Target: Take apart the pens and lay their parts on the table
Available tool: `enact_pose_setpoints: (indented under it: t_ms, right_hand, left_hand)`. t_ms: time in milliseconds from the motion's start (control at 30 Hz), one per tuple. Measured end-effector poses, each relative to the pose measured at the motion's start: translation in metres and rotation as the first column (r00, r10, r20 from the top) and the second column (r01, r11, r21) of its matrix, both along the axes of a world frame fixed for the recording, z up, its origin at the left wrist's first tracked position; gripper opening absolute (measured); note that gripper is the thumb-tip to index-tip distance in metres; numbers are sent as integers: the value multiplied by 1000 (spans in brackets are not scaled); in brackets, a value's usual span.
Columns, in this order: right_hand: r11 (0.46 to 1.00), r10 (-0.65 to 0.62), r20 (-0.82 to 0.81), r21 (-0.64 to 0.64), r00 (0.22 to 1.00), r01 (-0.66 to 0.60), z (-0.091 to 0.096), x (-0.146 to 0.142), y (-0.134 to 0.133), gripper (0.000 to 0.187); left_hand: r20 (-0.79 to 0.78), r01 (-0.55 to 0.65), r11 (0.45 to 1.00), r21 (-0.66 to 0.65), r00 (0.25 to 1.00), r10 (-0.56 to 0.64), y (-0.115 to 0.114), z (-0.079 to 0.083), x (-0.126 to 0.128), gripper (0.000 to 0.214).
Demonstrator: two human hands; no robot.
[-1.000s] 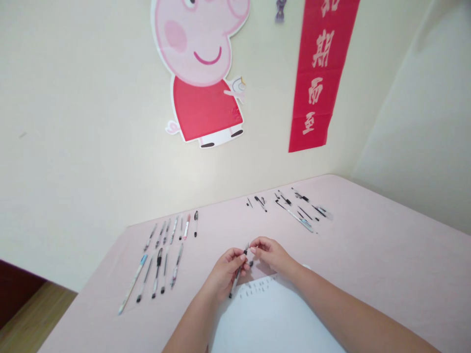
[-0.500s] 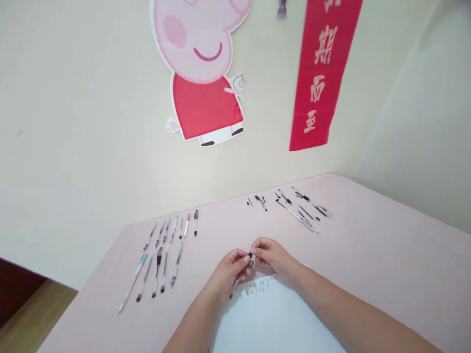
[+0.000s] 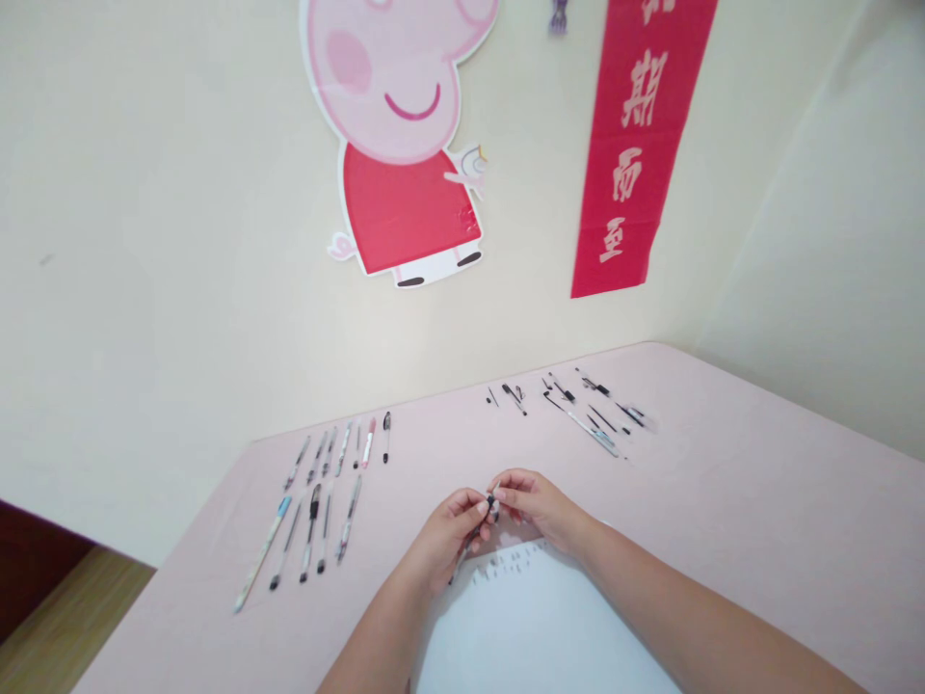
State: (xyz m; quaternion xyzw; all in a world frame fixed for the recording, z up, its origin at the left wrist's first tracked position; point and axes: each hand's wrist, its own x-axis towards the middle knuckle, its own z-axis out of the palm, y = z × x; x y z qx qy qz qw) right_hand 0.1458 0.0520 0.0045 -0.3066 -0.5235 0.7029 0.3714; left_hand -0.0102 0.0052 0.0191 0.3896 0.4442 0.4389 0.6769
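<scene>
My left hand (image 3: 457, 532) is closed round a dark, slim pen (image 3: 458, 564), which slants so that its lower end sticks out below the palm. At its upper end, a small black part shows between the fingertips of both hands. My right hand (image 3: 533, 501) pinches at that upper end, with something thin and pale by its thumb and forefinger; the fingers partly hide what it is. Below both hands lies a white sheet of paper (image 3: 535, 627) with rows of short dark handwritten marks along its top.
Two rows of pens (image 3: 312, 530) lie on the left of the pink tabletop (image 3: 758, 540). Pen parts (image 3: 596, 434), some with caps and refills, are spread at the back right. Behind the table, the wall carries a pig cutout (image 3: 411, 207) and a red banner (image 3: 636, 173).
Both hands stay together at the pen, with only a slight shift of the right fingertips at its upper end. The whole view has moved slightly.
</scene>
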Motion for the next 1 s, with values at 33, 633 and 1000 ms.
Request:
enact_pose_setpoints:
  t_ms: [33,633,1000]
  right_hand:
    - [1000,0,4,2,1000,0,0,0,0,32]
    - [983,-175,-58,-70,983,171,-9,5,13,31]
    - [942,-258,289,289,922,173,-13,12,19,50]
  left_hand:
    - [-15,4,1000,1,1000,-4,0,0,0,29]
    - [-341,-89,982,167,929,143,12,-14,-16,25]
    - [-558,9,852,523,760,334,12,-13,-22,12]
